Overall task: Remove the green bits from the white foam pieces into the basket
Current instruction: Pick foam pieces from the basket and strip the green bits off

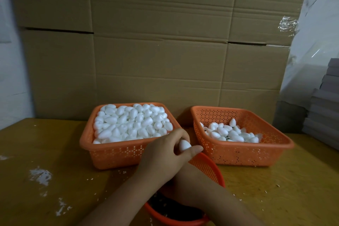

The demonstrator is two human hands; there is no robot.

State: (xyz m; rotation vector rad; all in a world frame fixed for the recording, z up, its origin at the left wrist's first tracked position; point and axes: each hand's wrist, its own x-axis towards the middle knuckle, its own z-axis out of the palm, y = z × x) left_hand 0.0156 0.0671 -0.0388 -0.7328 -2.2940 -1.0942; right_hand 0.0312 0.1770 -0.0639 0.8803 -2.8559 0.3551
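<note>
The white foam piece (184, 145) was egg-shaped, smooth and matte, pinched in the left hand (166, 154) above the far rim of the round orange basket (209, 168). It looked very light, slightly crushable and easily dented, so a gentle hold around its broad middle would suit, leaving the end free for pulling any green bit; none showed on it. The right hand lay hidden beneath the left forearm, its state impossible to tell. Behind, on the desk (55, 152), stood a full tray (88, 145) and a sparser tray (275, 152).
</note>
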